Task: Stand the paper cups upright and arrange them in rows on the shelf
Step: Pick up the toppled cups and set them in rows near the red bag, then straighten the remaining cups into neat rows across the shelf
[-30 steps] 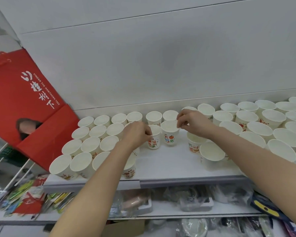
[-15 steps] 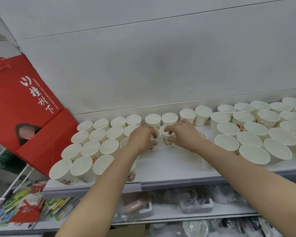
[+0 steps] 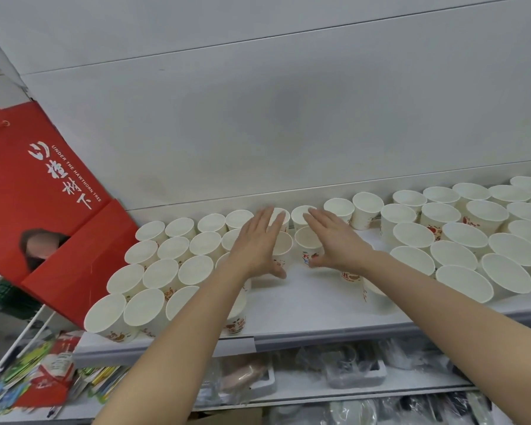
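Several white paper cups with red print stand upright on the white shelf. A tidy block of rows fills the left part; a looser group fills the right. In the middle, my left hand lies with straight fingers against the left side of one cup. My right hand lies flat against the right side of the neighbouring cup. Both thumbs sit low at the cups' front. Two back-row cups are partly hidden behind my fingertips.
A red paper gift bag leans at the shelf's left end, touching the cup block. A lower shelf holds plastic-wrapped goods and colourful packets. The white wall panel rises directly behind the back row. Bare shelf shows in front of my hands.
Both hands went from curled grips on the two middle cups to straight, flat fingers alongside them. The two cups now stand closer together and nearer the back row.
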Demonstrator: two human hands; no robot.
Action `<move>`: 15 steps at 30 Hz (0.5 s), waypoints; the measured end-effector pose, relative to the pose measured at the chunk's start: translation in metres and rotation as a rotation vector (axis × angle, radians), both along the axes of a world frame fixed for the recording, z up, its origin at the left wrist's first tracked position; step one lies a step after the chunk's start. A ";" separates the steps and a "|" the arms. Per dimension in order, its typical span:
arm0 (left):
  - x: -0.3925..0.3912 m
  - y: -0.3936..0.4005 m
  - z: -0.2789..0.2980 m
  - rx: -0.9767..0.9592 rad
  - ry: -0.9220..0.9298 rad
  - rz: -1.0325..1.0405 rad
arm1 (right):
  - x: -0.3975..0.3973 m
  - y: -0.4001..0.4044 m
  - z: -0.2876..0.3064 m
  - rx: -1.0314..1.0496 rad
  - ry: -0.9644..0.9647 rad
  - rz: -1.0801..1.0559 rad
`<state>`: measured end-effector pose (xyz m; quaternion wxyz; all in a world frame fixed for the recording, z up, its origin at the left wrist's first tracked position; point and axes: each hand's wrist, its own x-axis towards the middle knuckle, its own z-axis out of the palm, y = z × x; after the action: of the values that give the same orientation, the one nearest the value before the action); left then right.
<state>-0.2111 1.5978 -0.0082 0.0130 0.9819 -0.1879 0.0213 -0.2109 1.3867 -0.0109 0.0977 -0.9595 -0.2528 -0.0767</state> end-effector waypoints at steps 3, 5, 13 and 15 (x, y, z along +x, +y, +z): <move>0.014 -0.005 -0.003 0.140 0.083 0.032 | 0.013 0.006 -0.004 -0.131 0.140 -0.069; 0.022 -0.009 -0.006 0.171 0.132 0.044 | 0.021 0.009 -0.008 -0.171 0.206 -0.073; 0.029 -0.013 -0.014 0.197 0.116 0.029 | 0.032 0.022 -0.021 -0.210 0.230 -0.046; 0.030 -0.011 -0.013 0.194 0.112 0.029 | 0.032 0.025 -0.021 -0.212 0.218 -0.056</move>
<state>-0.1810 1.5864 -0.0212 -0.0718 0.9808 -0.1739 -0.0519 -0.1785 1.4114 -0.0317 0.0206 -0.9738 -0.2204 0.0525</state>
